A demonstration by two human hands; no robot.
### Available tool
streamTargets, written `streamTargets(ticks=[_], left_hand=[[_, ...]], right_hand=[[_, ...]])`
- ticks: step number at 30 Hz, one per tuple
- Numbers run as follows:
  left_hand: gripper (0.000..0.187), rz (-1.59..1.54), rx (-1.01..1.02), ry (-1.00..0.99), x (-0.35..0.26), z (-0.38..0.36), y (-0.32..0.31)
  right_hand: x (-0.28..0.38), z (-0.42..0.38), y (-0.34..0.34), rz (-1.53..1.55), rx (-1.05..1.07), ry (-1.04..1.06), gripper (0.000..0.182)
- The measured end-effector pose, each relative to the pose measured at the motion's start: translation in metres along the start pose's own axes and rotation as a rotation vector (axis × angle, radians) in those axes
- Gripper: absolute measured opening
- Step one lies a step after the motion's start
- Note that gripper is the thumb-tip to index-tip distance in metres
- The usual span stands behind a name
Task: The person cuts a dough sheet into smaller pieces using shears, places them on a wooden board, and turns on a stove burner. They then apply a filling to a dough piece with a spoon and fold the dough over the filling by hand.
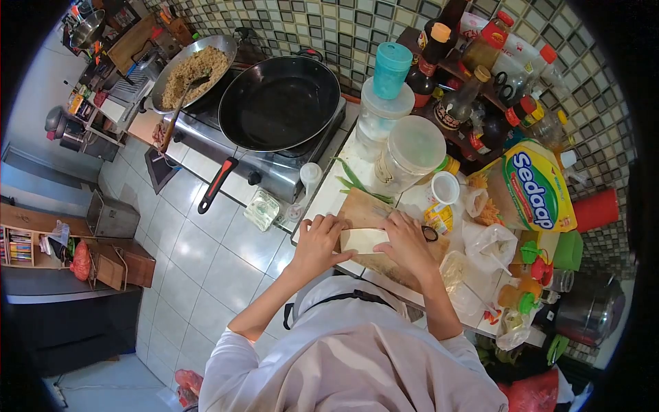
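Note:
A pale, flat, folded sheet, like a food wrapper (364,240), lies on a wooden cutting board (360,200) at the counter's near edge. My left hand (320,240) grips its left end, fingers bent over the far edge and thumb at the near side. On its right end, my right hand (405,240) holds it the same way. A black ring handle (430,233), probably of scissors, shows beside my right hand; the rest is partly hidden. Long green pieces of vegetable (353,180) lie just beyond the board.
A black frying pan (280,103) and a wok of fried rice (195,77) sit on the stove (274,172). Clear jars (412,154), several sauce bottles (456,103) and a yellow Sedaap pack (532,185) crowd the back. A plastic bag (489,244) is at right.

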State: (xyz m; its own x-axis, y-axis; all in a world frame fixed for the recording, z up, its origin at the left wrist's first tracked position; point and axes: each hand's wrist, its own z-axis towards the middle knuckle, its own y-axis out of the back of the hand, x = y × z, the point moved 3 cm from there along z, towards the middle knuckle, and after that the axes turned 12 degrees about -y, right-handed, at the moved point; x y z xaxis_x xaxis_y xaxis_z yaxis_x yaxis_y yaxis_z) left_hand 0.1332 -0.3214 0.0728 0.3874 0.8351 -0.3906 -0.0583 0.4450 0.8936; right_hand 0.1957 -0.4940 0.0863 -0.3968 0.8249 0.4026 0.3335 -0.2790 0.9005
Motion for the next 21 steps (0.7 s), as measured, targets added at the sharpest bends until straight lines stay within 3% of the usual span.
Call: streamTargets(ticks=[13,15,21], left_hand=[[0.049,-0.094,-0.074,0.049,-0.001,-0.002,0.001],[0.046,-0.215,-0.050,0.088,0.000,-0.001,0.002],[0.030,-0.539,-0.173,0.116,0.010,-0.010,0.000]], right_hand=[[0.001,-0.005,0.008,0.309,0.028,-0.052,0.021],[0.003,-0.006,0.014,0.451,0.130,-0.127,0.019],[-0.017,-0.004,-0.007,0.752,0.112,-0.185,0.020]])
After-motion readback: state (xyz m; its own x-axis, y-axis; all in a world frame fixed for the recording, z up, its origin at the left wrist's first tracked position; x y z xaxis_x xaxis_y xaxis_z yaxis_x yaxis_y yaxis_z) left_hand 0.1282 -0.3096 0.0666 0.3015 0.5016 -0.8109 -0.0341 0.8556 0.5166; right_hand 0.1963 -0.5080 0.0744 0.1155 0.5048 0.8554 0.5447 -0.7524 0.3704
